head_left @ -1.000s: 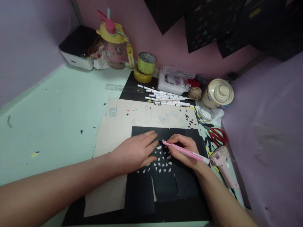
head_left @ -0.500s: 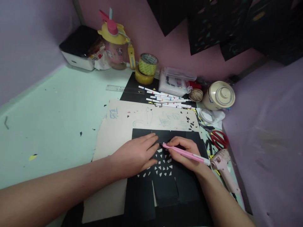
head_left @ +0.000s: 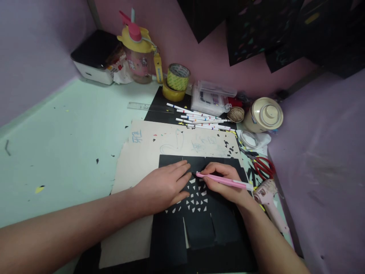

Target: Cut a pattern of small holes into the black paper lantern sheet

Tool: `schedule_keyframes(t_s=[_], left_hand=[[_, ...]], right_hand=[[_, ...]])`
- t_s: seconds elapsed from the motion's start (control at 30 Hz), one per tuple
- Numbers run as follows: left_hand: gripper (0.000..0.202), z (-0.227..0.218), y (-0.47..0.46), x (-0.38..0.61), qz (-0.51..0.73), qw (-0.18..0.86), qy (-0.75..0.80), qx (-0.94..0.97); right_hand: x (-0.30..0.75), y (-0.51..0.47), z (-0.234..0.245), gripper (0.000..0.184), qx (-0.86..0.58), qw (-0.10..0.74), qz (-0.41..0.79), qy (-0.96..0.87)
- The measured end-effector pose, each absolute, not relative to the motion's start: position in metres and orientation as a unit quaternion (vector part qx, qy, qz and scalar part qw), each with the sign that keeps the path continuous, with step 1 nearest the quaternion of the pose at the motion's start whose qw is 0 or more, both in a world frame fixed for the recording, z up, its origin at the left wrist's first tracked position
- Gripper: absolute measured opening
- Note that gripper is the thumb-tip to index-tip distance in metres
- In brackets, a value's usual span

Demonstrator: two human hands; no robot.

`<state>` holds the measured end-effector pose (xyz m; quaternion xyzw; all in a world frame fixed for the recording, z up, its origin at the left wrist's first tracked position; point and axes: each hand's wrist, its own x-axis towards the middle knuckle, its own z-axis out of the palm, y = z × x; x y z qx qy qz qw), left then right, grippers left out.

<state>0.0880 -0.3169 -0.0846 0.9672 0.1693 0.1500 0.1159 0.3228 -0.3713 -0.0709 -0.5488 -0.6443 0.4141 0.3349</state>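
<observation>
Black sheet (head_left: 198, 230), dotted with small pale shapes (head_left: 205, 209), flat on bench (head_left: 65, 152), atop beige board (head_left: 128, 224) that shows toward 9 and 12 o'clock. Left hand (head_left: 165, 186) spread flat, palm down, at sheet's 10 o'clock. Right hand (head_left: 221, 179) at 1 o'clock, pinching pink pen-like tool (head_left: 228, 182): dark tip near left fingertips, contact unclear. From right hand: red-handled scissors (head_left: 264, 168) at 3 o'clock, pink glue gun (head_left: 272, 207) at 4, white markers (head_left: 202, 117) at 11.

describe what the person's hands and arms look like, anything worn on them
The left hand and right hand are bare, without gloves. No sleeve, watch or bracelet shows on the left forearm or right forearm. No ring can be made out.
</observation>
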Motion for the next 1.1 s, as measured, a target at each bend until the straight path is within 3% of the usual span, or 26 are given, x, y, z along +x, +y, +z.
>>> schedule_keyframes(t_s=[1.1], left_hand=[[0.044, -0.0852, -0.3170, 0.0882, 0.146, 0.115, 0.171, 0.968]], right_hand=[[0.3243, -0.3708, -0.0716, 0.007, -0.529, 0.337, 0.423, -0.654]])
